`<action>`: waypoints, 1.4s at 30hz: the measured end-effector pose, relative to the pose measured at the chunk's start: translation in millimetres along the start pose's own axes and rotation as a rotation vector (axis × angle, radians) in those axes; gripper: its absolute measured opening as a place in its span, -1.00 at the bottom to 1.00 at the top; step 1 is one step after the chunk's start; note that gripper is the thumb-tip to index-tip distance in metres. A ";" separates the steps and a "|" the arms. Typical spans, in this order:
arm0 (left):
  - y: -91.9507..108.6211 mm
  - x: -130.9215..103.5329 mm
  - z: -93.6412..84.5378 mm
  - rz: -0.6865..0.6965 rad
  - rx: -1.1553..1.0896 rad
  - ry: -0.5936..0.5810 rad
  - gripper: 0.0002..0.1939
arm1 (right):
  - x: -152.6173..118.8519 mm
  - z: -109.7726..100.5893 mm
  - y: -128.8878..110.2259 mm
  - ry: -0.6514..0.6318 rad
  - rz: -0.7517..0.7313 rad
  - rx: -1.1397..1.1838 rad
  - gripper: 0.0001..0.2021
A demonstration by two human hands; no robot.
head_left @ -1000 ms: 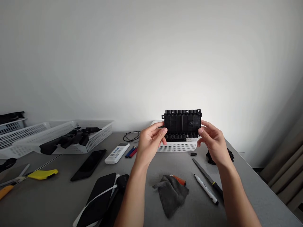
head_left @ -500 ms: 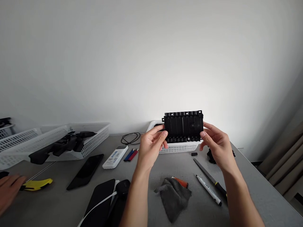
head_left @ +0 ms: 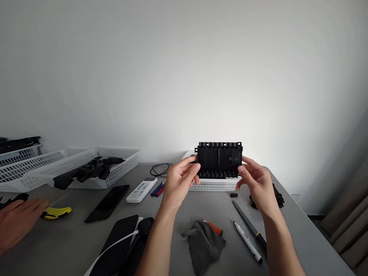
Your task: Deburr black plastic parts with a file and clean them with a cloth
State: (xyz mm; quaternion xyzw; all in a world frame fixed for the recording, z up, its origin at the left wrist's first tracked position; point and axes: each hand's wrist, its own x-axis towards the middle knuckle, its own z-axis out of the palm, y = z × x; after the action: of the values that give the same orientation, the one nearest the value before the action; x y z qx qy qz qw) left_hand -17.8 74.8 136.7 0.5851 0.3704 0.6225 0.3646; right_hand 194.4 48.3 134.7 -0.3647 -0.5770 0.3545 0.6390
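Note:
A black rectangular plastic part (head_left: 220, 160), with rounded notches along its top and bottom edges and small tabs at the corners, is held up above the table in front of a white basket (head_left: 214, 186). My left hand (head_left: 181, 178) pinches its left end between thumb and fingers. At the opposite end, my right hand (head_left: 255, 180) grips it the same way. The broad ribbed face points towards me. Below lie a grey cloth (head_left: 202, 245) over an orange object (head_left: 214, 227), a white marker (head_left: 247, 242) and a file (head_left: 248, 222) with a black and yellow handle.
Another person's hand (head_left: 21, 220) is at the left by a yellow-handled tool (head_left: 57, 212). Baskets with black parts (head_left: 92, 168) stand behind. Phones (head_left: 107, 203), a white box (head_left: 142, 190), a cable (head_left: 161, 169) and a black bundle (head_left: 278, 196) lie on the table (head_left: 304, 234).
The view has shifted slightly, so the black part and both my hands appear a little lower and further left. My grip is unchanged. The other person's hand has moved right.

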 end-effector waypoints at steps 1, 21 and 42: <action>-0.8 -0.2 1.1 -0.003 0.000 -0.003 -0.50 | 0.5 -2.2 -0.1 -0.005 0.006 -0.003 -0.55; -13.1 7.2 -4.1 -0.214 0.034 -0.242 -0.44 | 20.0 -14.2 34.4 -0.091 0.104 -0.307 -0.56; -8.6 6.9 -8.2 -0.144 -0.188 -0.133 -0.38 | -28.7 52.0 104.1 -0.877 0.291 -1.401 -0.80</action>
State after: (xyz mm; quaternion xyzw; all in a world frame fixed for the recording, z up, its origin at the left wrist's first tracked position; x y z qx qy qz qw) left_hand -26.2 84.6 131.8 0.5600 0.3265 0.5866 0.4855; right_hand 136.9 76.5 33.4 -0.5772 -0.8072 0.1025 -0.0695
